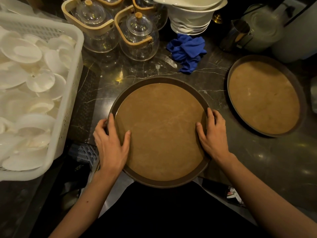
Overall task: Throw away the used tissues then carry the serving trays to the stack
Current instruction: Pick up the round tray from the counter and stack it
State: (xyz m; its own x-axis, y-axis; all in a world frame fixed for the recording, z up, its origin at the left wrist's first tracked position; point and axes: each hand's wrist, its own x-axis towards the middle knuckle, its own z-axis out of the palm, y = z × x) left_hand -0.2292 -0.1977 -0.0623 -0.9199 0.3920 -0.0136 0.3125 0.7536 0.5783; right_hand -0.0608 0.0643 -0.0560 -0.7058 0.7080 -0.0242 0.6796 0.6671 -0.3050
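A round brown serving tray point(160, 131) with a dark rim lies at the front edge of the dark marble counter, overhanging it toward me. My left hand point(111, 141) grips its left rim, thumb on the inner surface. On the right rim sits my right hand point(212, 134), fingers curled over the edge. A second round brown tray point(264, 97) lies flat on the counter to the right, apart from both hands. No tissues show on either tray.
A white plastic basket point(75, 54) full of white saucers stands at the left. Glass teapots point(137, 38) with wooden handles crowd the back. Stacked white bowls point(190, 16), a blue cloth point(187, 50) and a metal jug point(236, 36) sit behind the trays.
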